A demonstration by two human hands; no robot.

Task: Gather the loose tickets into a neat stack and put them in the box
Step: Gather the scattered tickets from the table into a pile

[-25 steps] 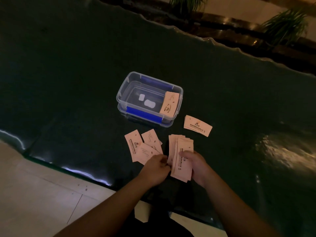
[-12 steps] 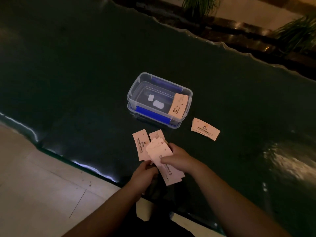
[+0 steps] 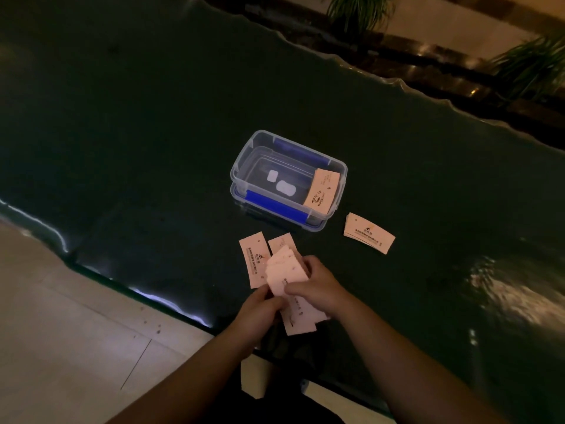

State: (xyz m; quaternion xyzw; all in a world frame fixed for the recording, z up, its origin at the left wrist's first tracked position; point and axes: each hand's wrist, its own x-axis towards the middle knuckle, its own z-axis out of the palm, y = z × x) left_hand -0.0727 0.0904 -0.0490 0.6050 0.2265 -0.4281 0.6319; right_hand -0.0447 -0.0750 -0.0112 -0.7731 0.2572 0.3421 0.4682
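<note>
Both hands hold a loose bundle of pale pink tickets (image 3: 287,272) just above the dark table near its front edge. My right hand (image 3: 318,289) lies over the bundle from the right; my left hand (image 3: 260,310) grips its lower left side. Two single tickets lie flat beside it, one ticket (image 3: 252,261) at the left and a second ticket (image 3: 281,241) partly hidden behind the bundle. A small stack of tickets (image 3: 368,233) lies to the right of the clear plastic box (image 3: 244,162). The box is open, and a ticket (image 3: 322,191) leans against its right inner wall.
The dark green table (image 3: 137,133) has a wavy glossy edge, with its front edge close to my hands. Pale floor tiles (image 3: 76,332) lie at lower left. Potted plants (image 3: 357,10) stand beyond the far edge. A bright reflection (image 3: 504,289) marks the table's right side.
My right hand carried its bundle leftward onto the tickets that my left hand was gathering. Both hands now grip one merged bundle, and fewer loose tickets lie on the table.
</note>
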